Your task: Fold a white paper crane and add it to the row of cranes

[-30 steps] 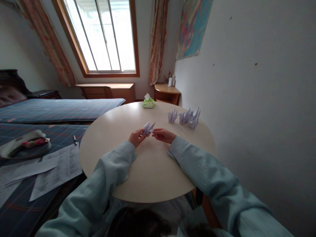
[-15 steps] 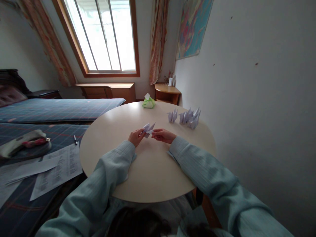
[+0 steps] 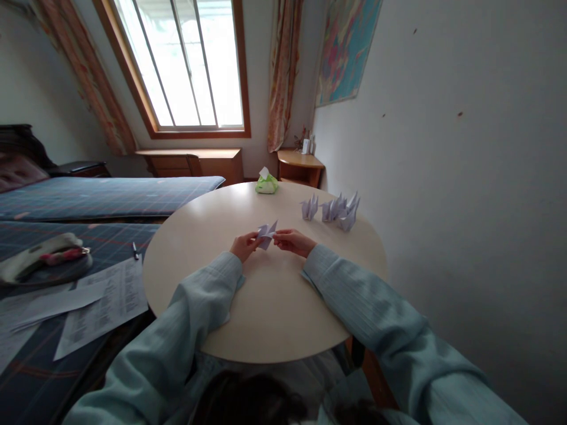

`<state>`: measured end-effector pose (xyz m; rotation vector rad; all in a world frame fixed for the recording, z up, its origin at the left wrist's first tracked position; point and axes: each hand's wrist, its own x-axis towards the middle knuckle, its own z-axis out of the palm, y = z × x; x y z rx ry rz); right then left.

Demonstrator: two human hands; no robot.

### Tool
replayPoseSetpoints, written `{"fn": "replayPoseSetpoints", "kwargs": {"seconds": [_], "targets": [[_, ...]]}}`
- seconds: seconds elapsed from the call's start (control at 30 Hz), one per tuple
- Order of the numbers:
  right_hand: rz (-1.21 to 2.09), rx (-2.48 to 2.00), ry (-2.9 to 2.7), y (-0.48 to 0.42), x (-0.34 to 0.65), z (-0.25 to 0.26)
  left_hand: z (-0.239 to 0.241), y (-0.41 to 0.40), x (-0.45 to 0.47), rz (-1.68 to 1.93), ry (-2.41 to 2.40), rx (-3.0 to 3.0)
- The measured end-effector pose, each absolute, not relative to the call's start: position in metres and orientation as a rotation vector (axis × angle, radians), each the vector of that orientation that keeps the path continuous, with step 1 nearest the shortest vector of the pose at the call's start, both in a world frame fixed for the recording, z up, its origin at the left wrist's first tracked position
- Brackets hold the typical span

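Between my hands, just over the round table, is a pale paper crane with a pointed end sticking up to the right. My left hand pinches its left side. From the right, the closed fingertips of my right hand grip one of its wings. Beyond my right hand, several finished paper cranes stand on the table: a single crane and, right of it, a tight cluster of cranes.
A green tissue pack sits at the table's far edge. Left of the table is a bed with printed sheets, a pen and a white bag-like item. A white wall rises close on the right.
The crane has turned slightly between my fingers, and its left part now sits lower. My right hand has shifted barely. The standing cranes have stayed put.
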<state>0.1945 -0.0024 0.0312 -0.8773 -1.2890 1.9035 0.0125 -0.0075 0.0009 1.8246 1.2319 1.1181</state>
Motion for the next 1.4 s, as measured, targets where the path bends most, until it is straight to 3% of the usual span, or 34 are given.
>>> {"fn": "replayPoseSetpoints", "kwargs": {"seconds": [0.23, 0.93, 1.4], "targets": [[1.758, -0.841, -1.415, -0.004, 0.193, 0.03, 0.008, -0.011, 0.015, 1.149, 1.179, 1.672], [0.799, -0.922, -1.757, -0.018, 0.187, 0.036, 0.014, -0.015, 0.014, 0.907, 1.058, 1.359], [1.624, -0.855, -1.521, -0.013, 0.187, 0.03, 0.01, -0.011, 0.011, 1.068, 1.143, 1.404]]}}
